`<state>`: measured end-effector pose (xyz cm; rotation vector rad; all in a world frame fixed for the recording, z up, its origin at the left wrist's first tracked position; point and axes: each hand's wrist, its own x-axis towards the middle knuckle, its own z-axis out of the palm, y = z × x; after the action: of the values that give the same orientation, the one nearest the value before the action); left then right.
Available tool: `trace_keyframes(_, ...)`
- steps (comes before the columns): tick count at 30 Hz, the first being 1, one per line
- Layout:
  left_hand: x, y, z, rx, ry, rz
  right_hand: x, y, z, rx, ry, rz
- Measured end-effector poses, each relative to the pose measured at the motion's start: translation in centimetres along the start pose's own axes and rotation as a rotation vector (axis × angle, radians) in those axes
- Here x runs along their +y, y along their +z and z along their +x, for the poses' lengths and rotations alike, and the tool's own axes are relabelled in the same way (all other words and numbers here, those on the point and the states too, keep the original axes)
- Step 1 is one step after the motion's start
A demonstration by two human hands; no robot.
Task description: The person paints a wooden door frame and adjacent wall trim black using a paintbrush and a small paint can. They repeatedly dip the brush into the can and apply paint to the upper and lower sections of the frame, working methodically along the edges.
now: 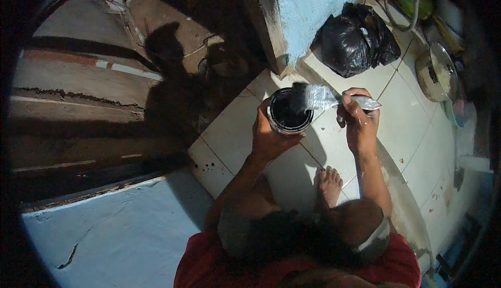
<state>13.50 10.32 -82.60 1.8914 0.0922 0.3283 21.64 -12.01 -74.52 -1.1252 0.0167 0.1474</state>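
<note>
My left hand [267, 134] is wrapped round the side of a round paint can [290, 129], tilted so that its dark inside faces up toward me. Black paint coats the inside and rim. In my right hand [361, 123] is a paintbrush [322, 98], gripped by its handle with thumb and fingers. The brush points left, its silvery ferrule smeared with paint. Its dark bristle end lies over the far right part of the can's rim; whether the bristles touch the rim I cannot tell. Dark smudges mark my right fingers.
A black plastic bag [355, 40] lies by the light-blue wall corner [308, 11]. Farther right are a round pan-like container [437, 72] and a looped hose [387, 6]. Pale tiles [229, 126] carry dark specks. Weathered boards [78, 89] stand on the left, above a cracked blue surface [120, 230].
</note>
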Motion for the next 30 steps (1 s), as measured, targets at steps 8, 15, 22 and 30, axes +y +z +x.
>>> trace_keyframes(8, -1.4, -0.5, -0.3, 0.123, -0.054, -0.241, 1.2, 0.8, 6.3, -0.18, -0.705, -0.607)
trace_keyframes(15, -1.2, -1.3, -2.9, 0.117, -0.104, -0.07, -2.3, 5.5, 11.7, -0.427, -1.001, -0.831)
trace_keyframes(22, -1.4, -0.8, -3.3, 0.171, -0.056, -0.15, -6.7, 8.3, 12.6, -0.258, -1.275, -0.71)
trace_keyframes(30, -2.5, -1.1, -3.8, 0.129, -0.111, -0.164, 4.5, 3.0, 10.0, -0.309, -0.989, -0.785)
